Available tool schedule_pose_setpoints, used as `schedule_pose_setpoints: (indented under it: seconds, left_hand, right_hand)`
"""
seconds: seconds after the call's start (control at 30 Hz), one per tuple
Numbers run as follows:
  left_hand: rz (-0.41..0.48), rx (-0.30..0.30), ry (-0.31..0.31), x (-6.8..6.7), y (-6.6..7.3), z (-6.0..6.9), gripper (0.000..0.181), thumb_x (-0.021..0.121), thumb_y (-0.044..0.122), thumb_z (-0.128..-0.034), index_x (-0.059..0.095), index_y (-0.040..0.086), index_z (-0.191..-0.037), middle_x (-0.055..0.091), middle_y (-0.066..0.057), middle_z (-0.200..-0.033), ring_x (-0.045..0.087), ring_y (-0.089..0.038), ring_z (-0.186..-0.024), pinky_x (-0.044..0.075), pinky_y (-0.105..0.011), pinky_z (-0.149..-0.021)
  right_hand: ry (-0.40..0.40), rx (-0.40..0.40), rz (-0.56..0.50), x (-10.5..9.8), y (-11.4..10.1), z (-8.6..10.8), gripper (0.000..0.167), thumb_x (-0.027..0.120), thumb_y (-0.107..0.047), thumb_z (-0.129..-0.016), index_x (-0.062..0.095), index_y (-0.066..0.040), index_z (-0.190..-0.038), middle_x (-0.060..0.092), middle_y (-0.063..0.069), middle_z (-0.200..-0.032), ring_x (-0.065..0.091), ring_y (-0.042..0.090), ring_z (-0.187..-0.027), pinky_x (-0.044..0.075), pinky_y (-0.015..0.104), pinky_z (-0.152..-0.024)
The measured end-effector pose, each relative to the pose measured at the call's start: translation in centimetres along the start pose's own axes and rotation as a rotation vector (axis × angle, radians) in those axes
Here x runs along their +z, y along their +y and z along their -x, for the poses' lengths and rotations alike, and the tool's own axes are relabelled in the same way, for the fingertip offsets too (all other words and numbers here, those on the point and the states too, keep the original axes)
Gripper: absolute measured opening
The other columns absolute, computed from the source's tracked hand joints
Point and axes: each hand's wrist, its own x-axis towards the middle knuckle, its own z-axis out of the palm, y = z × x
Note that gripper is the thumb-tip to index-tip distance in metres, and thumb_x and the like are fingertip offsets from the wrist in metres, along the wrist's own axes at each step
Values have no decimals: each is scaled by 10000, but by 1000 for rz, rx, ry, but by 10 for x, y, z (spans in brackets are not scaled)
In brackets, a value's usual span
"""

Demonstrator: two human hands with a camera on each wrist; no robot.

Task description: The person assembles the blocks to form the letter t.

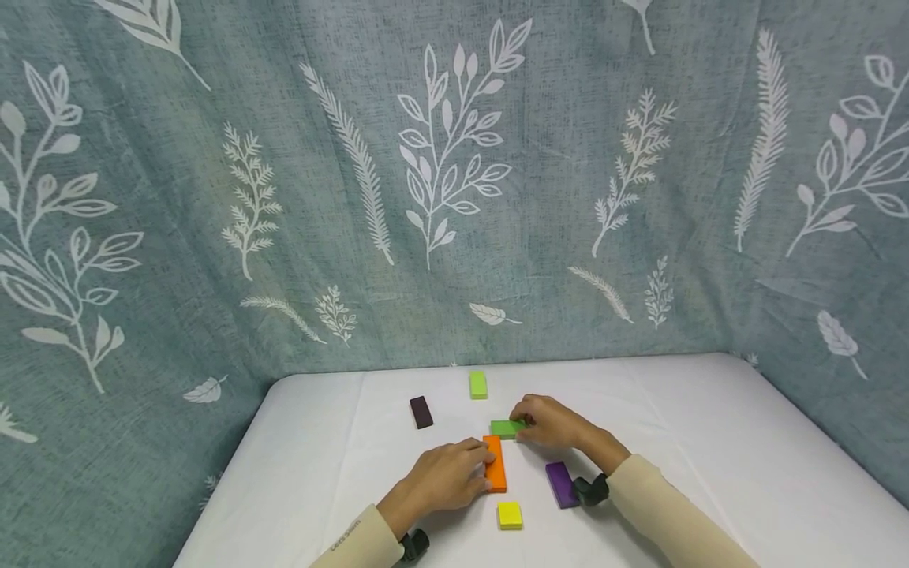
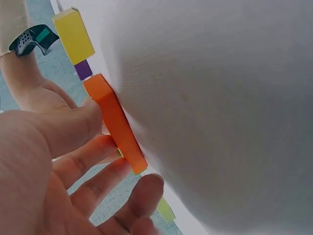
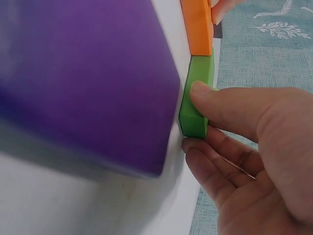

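Note:
An orange block [image 1: 496, 465] lies lengthwise on the white table, its far end against a green block [image 1: 503, 429] set crosswise. My left hand [image 1: 449, 475] holds the orange block from its left side; in the left wrist view the thumb touches it near one end and fingertips [image 2: 128, 165] reach it farther along. My right hand [image 1: 550, 422] pinches the green block's right end, with the thumb on its near side in the right wrist view. A purple block [image 1: 562, 485] lies beside the right wrist, and a yellow block [image 1: 509, 515] sits nearer than the orange one.
Farther back on the white tabletop [image 1: 319, 442] lie a dark brown block [image 1: 421, 412] and a lime green block [image 1: 478, 385]. A teal curtain [image 1: 454, 197] with white leaf prints hangs behind the table and along its sides.

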Motion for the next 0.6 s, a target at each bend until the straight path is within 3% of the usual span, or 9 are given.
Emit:
schedule_pose_setpoints:
  seconds: [0.6]
  left_hand:
    - [-10,-12,-3,0,-1,1,336,672,370,-949,670,275,-1272,609,56,-1371,652,-161,-1147,557,-358,-921]
  right_hand:
    - [3,-38,4,0,1,-2,186,788,-130,-857,736,-69,-1025,634,6,-928,547,80,-804,495,241,-722]
